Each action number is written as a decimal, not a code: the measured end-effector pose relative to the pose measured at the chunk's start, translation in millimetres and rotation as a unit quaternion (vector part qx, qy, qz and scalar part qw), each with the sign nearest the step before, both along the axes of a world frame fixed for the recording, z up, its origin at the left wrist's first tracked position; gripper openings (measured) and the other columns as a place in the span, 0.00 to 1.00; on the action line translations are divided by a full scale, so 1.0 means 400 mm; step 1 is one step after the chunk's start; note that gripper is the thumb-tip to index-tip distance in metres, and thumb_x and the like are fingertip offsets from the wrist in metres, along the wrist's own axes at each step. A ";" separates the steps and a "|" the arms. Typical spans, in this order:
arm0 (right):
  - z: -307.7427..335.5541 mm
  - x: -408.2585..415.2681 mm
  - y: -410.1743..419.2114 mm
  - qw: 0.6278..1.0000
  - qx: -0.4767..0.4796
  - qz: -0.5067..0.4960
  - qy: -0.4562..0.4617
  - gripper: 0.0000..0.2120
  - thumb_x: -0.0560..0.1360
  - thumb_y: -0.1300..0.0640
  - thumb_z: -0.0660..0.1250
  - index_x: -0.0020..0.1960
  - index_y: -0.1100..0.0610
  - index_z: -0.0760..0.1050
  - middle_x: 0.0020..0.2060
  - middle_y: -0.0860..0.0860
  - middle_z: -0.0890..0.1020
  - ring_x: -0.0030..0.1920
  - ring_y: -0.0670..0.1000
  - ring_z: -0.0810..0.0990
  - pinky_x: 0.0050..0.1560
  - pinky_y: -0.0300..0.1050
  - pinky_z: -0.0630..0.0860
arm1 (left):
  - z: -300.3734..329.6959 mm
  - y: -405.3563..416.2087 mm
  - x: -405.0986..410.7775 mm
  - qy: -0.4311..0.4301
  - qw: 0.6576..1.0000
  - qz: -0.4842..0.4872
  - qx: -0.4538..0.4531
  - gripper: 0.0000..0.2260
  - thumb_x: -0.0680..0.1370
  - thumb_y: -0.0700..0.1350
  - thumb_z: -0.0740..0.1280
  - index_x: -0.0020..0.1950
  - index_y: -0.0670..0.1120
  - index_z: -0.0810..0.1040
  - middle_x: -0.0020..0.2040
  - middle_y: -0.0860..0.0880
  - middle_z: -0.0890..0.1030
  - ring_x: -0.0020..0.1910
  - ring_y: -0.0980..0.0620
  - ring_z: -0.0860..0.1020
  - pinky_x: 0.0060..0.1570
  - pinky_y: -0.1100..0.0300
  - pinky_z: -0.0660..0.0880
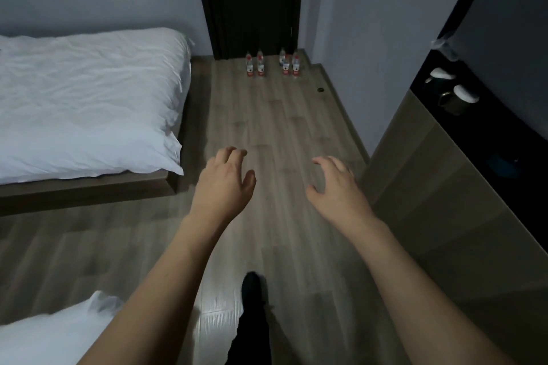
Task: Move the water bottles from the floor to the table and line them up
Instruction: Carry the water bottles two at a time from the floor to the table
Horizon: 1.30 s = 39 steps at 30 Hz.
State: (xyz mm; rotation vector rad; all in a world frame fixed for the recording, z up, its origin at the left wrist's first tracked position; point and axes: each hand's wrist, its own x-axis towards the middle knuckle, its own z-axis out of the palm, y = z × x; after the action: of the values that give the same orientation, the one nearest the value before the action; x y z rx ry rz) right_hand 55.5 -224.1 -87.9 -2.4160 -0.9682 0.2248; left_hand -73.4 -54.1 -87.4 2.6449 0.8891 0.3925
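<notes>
A bedroom, likely a hotel room: white-sheeted bed (86, 98) on the left, second bed's corner (53, 332) near left, wood-plank floor (281, 133), dark door (255, 0) at far end.

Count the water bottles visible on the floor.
7, all upright by the dark door: three in a left cluster, four in a right cluster. Overlap may hide more.

Both bare arms reach forward, palms down. The left hand (223, 184) and right hand (335, 187) hold nothing, fingers loosely curled.
</notes>
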 end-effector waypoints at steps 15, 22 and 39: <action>0.044 0.378 0.550 0.999 0.006 -0.037 -0.014 0.26 0.74 0.55 0.66 0.70 0.56 0.67 0.68 0.54 0.70 0.67 0.55 0.68 0.65 0.45 0.64 | 0.034 0.594 0.416 -0.014 0.999 -0.046 0.013 0.20 0.79 0.48 0.65 0.70 0.43 0.73 0.67 0.43 0.73 0.61 0.42 0.75 0.60 0.49 0.73; 0.017 0.574 0.720 0.999 0.007 -0.032 0.003 0.26 0.75 0.54 0.65 0.71 0.55 0.66 0.69 0.52 0.69 0.68 0.54 0.67 0.68 0.45 0.62 | 0.003 0.766 0.600 -0.003 0.999 -0.049 0.008 0.20 0.79 0.48 0.65 0.69 0.43 0.73 0.67 0.43 0.74 0.60 0.42 0.75 0.58 0.49 0.73; 0.013 1.294 1.176 1.000 0.018 -0.015 0.000 0.25 0.73 0.55 0.66 0.69 0.55 0.68 0.66 0.52 0.72 0.65 0.54 0.71 0.65 0.45 0.65 | 0.032 1.210 1.317 -0.005 0.998 -0.049 0.026 0.20 0.79 0.49 0.65 0.70 0.44 0.72 0.68 0.44 0.74 0.63 0.43 0.75 0.62 0.49 0.73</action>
State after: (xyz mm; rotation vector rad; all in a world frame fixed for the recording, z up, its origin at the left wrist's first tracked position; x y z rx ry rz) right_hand 572.9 246.4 -82.9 -2.3955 -0.9285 0.1960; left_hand 453.3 430.0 -74.8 2.7188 0.7529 0.4087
